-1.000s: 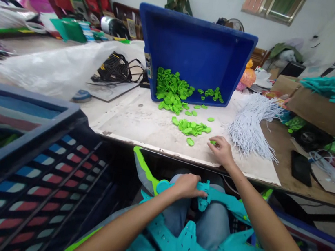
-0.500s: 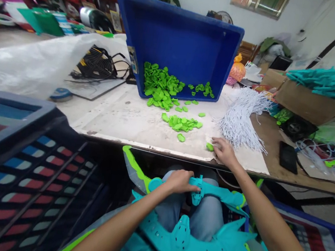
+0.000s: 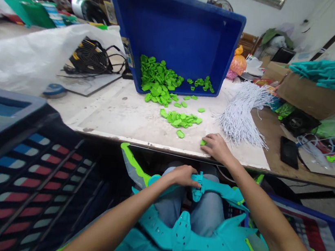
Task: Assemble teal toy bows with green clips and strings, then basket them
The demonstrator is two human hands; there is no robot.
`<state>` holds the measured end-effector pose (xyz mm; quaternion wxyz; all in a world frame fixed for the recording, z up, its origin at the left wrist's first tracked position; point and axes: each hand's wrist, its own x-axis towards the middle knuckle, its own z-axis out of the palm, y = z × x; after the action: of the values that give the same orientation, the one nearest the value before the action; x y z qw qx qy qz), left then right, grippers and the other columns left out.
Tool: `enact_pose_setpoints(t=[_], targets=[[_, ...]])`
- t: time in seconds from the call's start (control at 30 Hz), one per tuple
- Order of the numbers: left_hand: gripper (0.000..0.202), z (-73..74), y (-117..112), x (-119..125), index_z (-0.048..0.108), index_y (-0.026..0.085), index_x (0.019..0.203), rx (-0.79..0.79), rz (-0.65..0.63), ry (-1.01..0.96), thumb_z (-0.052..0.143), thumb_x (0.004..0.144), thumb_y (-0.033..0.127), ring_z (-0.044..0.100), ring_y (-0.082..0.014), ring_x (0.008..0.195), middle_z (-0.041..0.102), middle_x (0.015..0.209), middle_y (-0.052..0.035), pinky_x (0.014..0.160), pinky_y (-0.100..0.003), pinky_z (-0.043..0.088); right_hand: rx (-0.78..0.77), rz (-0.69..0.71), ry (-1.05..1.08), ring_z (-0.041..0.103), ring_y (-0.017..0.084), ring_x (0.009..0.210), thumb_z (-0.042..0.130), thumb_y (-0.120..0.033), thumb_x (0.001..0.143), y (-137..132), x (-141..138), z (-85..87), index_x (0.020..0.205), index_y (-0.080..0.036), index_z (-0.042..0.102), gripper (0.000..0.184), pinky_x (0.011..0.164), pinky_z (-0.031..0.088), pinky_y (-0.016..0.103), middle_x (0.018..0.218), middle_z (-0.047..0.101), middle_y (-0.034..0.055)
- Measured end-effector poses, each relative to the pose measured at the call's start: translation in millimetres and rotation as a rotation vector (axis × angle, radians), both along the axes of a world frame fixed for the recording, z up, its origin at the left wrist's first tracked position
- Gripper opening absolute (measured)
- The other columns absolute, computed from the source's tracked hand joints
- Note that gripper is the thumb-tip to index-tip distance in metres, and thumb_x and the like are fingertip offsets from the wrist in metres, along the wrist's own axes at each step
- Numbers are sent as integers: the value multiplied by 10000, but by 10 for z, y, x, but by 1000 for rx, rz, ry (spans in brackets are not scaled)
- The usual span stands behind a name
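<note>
L hand [image 3: 184,174] holds teal part [image 3: 219,187] over lap [image 3: 211,215]; R hand [image 3: 216,147], grip narrow, pinches green piece [image 3: 203,142] nr front edge of counter [image 3: 109,120]. Step: pickup, apparently; next move prob. calls for firm pinch, L hand steady.

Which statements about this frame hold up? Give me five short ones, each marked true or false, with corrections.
1. The left hand holds a turquoise plastic part. True.
2. The right hand grips that part too. False: its fingers are on a small bright-green plastic piece.
3. The open side of the blue plastic bin faces the person. True.
4. A bundle of thin white cords lies left of the bin. False: it lies to the right.
5. Every green piece is inside the bin. False: several lie outside, on the pale tabletop.
</note>
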<state>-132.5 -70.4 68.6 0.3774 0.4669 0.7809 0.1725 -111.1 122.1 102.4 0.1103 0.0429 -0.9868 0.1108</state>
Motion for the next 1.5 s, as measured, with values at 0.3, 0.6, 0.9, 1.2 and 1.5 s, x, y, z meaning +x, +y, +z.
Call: enact_pose_setpoints(t=[0.3, 0.6, 0.9, 1.2, 1.5], targets=[[371, -129, 24, -248, 686, 118, 900, 100, -82, -417, 595, 748, 445, 576, -182, 758, 675, 819, -33, 704, -262, 418, -291, 130, 187, 565, 249, 1009, 569, -266, 873, -436, 981, -133, 1127, -209, 615, 265, 871, 462, 421, 1108, 663, 85], [492, -177, 34, -153, 676, 122, 973, 90, 26, -610, 623, 710, 534, 568, -169, 722, 671, 842, -35, 699, -263, 440, -240, 83, 170, 561, 291, 1061, 594, -285, 882, -614, 1532, -694, 1123, -250, 654, 251, 865, 474, 510, 1124, 675, 83], [523, -178, 55, -124, 661, 110, 845, 115, -49, -378, 668, 628, 586, 496, -152, 688, 587, 705, 1, 620, -240, 368, -361, -22, 165, 515, 283, 1166, 665, -289, 826, -664, 1539, -723, 1046, -253, 666, 223, 963, 441, 512, 1239, 598, 94], [466, -94, 134, 16, 658, 144, 973, 47, 11, -100, 709, 603, 423, 567, -187, 770, 643, 835, -12, 634, -233, 376, -359, -339, -194, 542, 313, 1088, 837, -376, 575, -631, 1320, -744, 1179, -217, 574, 678, 887, 430, 472, 1135, 627, 93], [559, 104, -173, 427, 480, 184, 1309, 46, -29, 480, 608, 811, 402, 606, -293, 971, 629, 1084, -124, 763, -333, 454, -182, -246, -134, 537, 326, 1021, 828, -434, 630, -706, 1421, -708, 1202, -170, 569, 681, 830, 432, 458, 1092, 624, 134]])
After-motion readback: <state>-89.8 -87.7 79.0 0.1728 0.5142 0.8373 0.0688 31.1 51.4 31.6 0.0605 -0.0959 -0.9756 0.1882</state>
